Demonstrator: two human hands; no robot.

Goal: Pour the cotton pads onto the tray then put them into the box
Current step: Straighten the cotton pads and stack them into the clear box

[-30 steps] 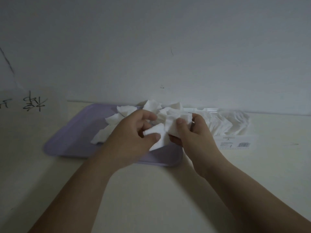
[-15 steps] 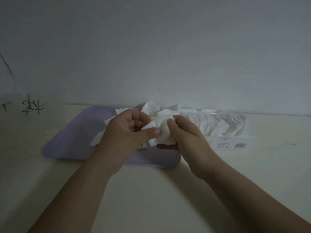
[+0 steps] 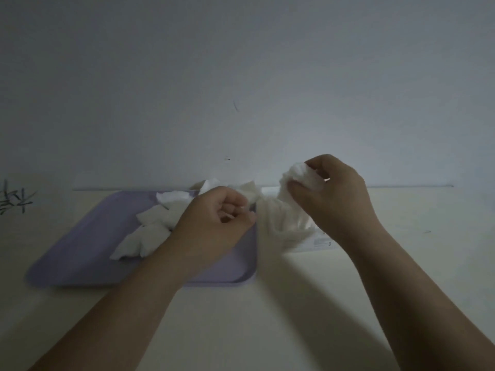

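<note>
Cotton pads [image 3: 150, 231] are lying poured on the tray [image 3: 80, 253], some sitting in the box [image 3: 317, 242] just right; right hand [image 3: 332, 194] is pinching a wad [image 3: 302, 175] above the box, left hand [image 3: 214, 226] is curling over the pile, grip unclear, so plenty probably remaining.

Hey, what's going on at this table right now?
A person is moving cotton pads from a tray to a box. The right hand pinches a bunch of cotton pads above the clear box, which already holds many pads. The left hand is curled over the purple tray, next to the loose pads lying on it; whether it grips any is unclear.
</note>
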